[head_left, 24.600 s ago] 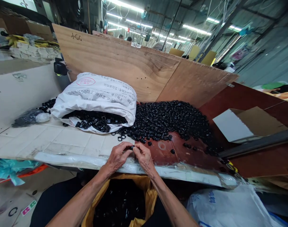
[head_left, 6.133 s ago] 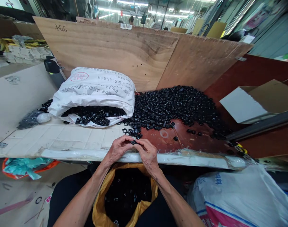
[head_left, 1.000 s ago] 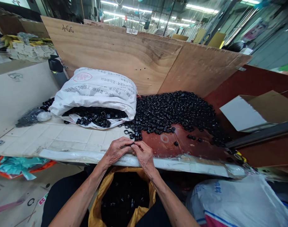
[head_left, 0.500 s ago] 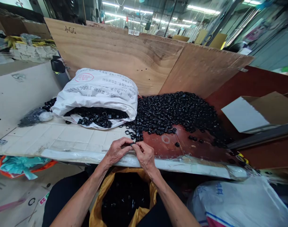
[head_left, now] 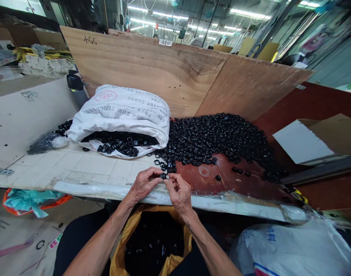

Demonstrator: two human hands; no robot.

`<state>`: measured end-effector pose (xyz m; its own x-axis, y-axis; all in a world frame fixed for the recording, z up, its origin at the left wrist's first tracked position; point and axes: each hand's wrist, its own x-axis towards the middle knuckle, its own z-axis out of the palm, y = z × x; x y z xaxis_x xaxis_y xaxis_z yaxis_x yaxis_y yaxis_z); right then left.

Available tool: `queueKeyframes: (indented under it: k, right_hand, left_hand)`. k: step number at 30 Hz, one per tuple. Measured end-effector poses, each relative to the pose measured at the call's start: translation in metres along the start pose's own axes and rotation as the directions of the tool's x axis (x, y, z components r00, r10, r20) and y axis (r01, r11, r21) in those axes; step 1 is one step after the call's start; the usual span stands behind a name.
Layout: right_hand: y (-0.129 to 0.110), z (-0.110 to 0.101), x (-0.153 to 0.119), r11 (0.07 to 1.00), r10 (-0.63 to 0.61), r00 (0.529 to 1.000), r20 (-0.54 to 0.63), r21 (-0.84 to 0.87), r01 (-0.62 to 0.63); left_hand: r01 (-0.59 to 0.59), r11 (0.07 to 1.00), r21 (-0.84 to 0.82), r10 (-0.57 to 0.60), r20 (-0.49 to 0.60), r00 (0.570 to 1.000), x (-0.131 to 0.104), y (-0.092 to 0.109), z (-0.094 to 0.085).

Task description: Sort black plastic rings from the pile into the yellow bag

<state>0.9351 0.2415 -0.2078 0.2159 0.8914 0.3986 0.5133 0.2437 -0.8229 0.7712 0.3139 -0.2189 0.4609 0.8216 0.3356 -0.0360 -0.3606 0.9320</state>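
Small black ring part (head_left: 163, 176) sits mid-frame, just below centre, at the worktop (head_left: 86, 168) front edge. Left hand (head_left: 144, 184) and right hand (head_left: 179, 193) both pinch it by the fingertips, grip closed on it from either side. Too small to tell its axis. Loose black parts pile (head_left: 218, 136) lies just beyond.

Both forearms are bare from the lower edge of the frame up to the wrists, with no sleeve, cuff, watch or band showing on either. The left hand (head_left: 142, 185) and the right hand (head_left: 178, 192) are ungloved, and no ring can be made out, though the fingers are small and partly hidden here. Veins and tendons stand out along the lean forearms. Below them the lap is covered in plain black clothing (head_left: 74, 237), probably trousers.
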Motion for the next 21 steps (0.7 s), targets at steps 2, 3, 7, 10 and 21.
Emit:
queueKeyframes:
  k: [2,3,7,10,21]
  right_hand:
    - [-0.001,-0.002,0.002,0.998,0.040,0.999,0.036,0.044,-0.041]
    - [-0.001,-0.002,0.003,0.998,0.050,0.998,0.037,0.047,-0.052]
    - [-0.001,-0.005,0.000,0.995,0.031,0.999,-0.014,0.093,-0.030]
    - [-0.004,-0.006,-0.012,0.984,0.076,0.997,0.030,0.157,-0.080]
    - [-0.019,-0.011,-0.055,0.947,0.276,0.958,0.083,0.149,-0.286]
  left_hand:
    - [0.012,1.000,0.001,-0.012,0.010,1.000,0.000,0.002,0.000]
    - [0.011,1.000,0.004,-0.012,0.010,1.000,0.001,0.003,-0.001]
    - [0.000,1.000,-0.012,0.001,0.055,0.999,0.002,0.009,-0.002]
    - [0.027,0.999,-0.022,-0.024,0.112,0.993,-0.007,0.015,0.001]
    - [0.036,0.995,0.089,-0.033,-0.035,0.999,-0.071,0.015,0.034]
